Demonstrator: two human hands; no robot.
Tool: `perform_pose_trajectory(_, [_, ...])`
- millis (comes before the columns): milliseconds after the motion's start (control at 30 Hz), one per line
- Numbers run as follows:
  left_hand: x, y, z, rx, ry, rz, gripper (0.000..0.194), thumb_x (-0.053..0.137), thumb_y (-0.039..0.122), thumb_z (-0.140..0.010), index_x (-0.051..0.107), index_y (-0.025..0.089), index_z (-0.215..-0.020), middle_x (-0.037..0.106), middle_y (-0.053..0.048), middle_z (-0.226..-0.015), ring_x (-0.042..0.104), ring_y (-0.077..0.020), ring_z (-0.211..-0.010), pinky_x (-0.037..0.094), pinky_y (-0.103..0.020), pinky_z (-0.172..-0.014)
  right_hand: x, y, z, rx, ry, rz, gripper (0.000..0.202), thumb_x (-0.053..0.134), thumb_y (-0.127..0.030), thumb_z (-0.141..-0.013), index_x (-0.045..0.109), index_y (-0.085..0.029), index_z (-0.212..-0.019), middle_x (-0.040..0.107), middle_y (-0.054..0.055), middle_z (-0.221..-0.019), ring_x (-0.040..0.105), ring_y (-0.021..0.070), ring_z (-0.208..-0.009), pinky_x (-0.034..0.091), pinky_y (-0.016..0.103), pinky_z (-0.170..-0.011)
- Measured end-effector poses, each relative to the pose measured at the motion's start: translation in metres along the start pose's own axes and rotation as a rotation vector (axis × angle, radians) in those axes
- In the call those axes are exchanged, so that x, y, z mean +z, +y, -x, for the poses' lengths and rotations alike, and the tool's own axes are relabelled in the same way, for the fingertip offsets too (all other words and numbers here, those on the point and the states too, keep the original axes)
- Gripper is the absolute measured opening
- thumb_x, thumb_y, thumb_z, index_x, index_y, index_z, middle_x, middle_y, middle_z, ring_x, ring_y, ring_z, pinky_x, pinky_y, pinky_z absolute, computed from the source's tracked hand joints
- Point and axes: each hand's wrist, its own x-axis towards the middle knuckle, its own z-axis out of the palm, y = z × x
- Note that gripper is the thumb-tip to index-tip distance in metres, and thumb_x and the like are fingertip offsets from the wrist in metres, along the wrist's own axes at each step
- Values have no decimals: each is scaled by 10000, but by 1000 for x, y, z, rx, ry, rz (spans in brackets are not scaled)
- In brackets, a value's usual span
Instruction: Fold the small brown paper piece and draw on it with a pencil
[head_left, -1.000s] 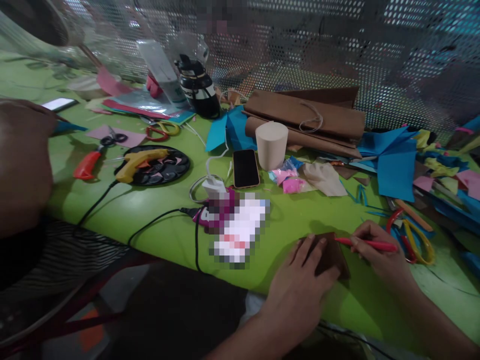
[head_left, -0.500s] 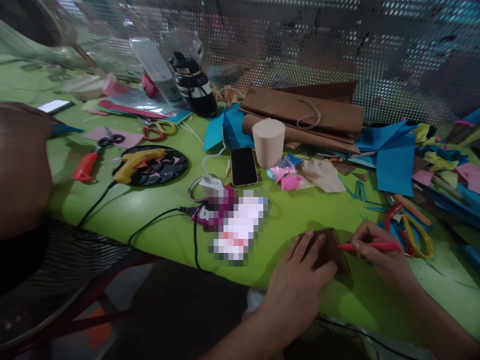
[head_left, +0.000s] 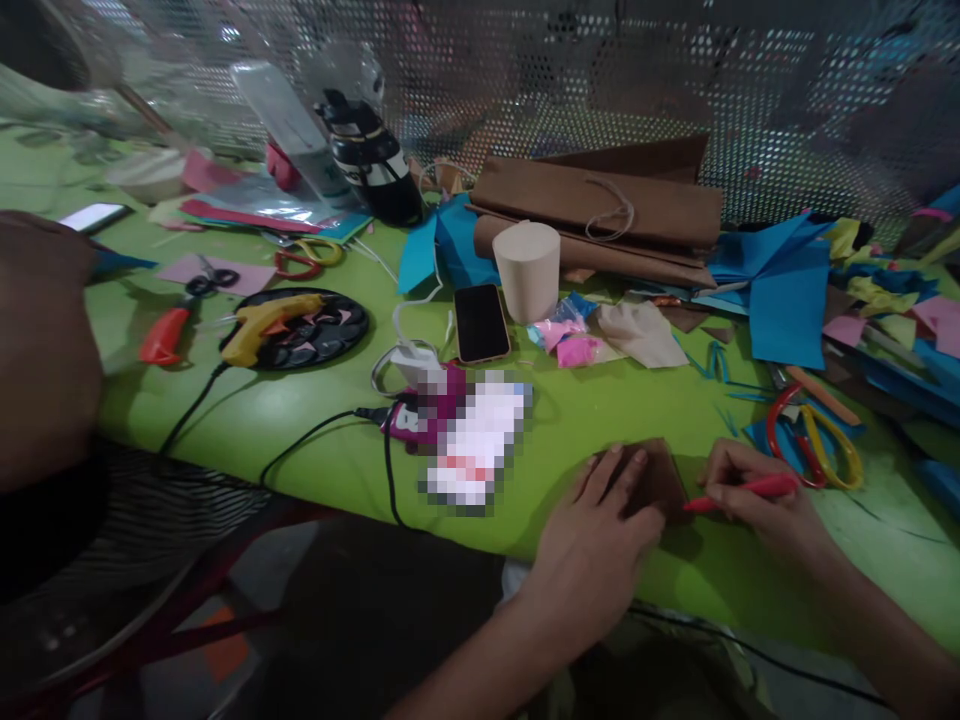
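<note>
A small brown piece of paper or card lies on the green table near its front edge. My left hand rests flat on it, fingers spread and holding it down; part of the piece is hidden under them. My right hand grips a pinkish-red pen. The pen's tip points left and is at the right-hand edge of the brown piece. Just beyond my right hand lie scissors with a red and a yellow handle, on blue scraps.
A phone with a lit, blurred screen and a purple power strip lie left of my hands. A dark phone, pale cup, brown paper roll and yellow glue gun are farther off. Another person's arm is at far left.
The pen tip has moved toward me along the right edge of the brown piece. My left hand stays on the piece. The whole view has shifted slightly.
</note>
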Motion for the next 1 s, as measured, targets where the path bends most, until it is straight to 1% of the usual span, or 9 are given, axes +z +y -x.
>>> perform_pose_trajectory(167, [0,0,1,1,-5,-5,293,576,303,-1043,694,294,-1311,446,-98,-1684,318,-335,-1607,353,-546,-1283,-1,-5,1,1,-38,-1,189,642,-290,-784,561,-250,-619,542,-20,-601,468,163,-597,329,297,-552])
perform_pose_trajectory(267, [-1,0,1,3,-6,-7,299,567,307,-1047,691,295,-1319,447,-104,-1683,316,-335,-1608,358,-547,-1281,-1,-3,0,18,-36,-9,206,666,-310,-768,558,-250,-604,524,-22,-576,446,157,-572,318,295,-534])
perform_pose_trajectory(333, [-1,0,0,11,-10,-4,292,557,303,-1049,693,288,-1306,447,-116,-1680,308,-340,-1611,354,-545,-1283,-1,1,-1,15,1,-42,215,691,-335,-790,579,-248,-629,528,-21,-591,449,157,-571,325,296,-530])
perform_pose_trajectory(433, [-3,0,0,15,-32,6,277,556,285,-1043,693,278,-1284,417,-129,-1696,289,-346,-1618,334,-542,-1293,-1,10,-5,9,119,-122,206,735,-399,-858,633,-250,-759,579,-18,-668,499,163,-605,367,295,-545])
perform_pose_trajectory(500, [-4,0,0,18,-44,9,306,576,276,-1030,675,283,-1319,395,-133,-1708,279,-350,-1621,323,-544,-1299,0,11,-9,14,168,-132,234,776,-450,-870,653,-253,-839,625,-12,-725,542,166,-635,405,294,-564])
perform_pose_trajectory(567, [-4,-1,1,22,-49,7,357,600,283,-1018,649,293,-1372,387,-133,-1712,278,-353,-1621,318,-547,-1303,2,9,-13,21,183,-108,279,802,-493,-864,662,-252,-868,655,-2,-763,575,168,-653,438,296,-583])
perform_pose_trajectory(667, [-5,-1,1,21,-43,1,379,610,292,-1016,642,300,-1393,392,-131,-1710,288,-356,-1617,316,-537,-1305,7,3,-19,8,188,-71,321,807,-536,-851,664,-250,-841,664,4,-755,593,173,-650,466,301,-588])
perform_pose_trajectory(800, [-5,-1,1,29,-38,-2,361,612,293,-1015,653,289,-1375,406,-144,-1699,299,-361,-1612,318,-534,-1303,11,-2,-22,-13,194,-3,329,794,-562,-849,672,-258,-820,665,6,-726,591,185,-644,472,313,-584])
perform_pose_trajectory(1000, [-4,0,1,28,-15,3,345,611,304,-1015,660,291,-1357,428,-141,-1685,334,-365,-1597,340,-535,-1290,11,-5,-23,-42,186,56,320,760,-555,-878,662,-261,-798,659,11,-729,573,190,-648,454,325,-590])
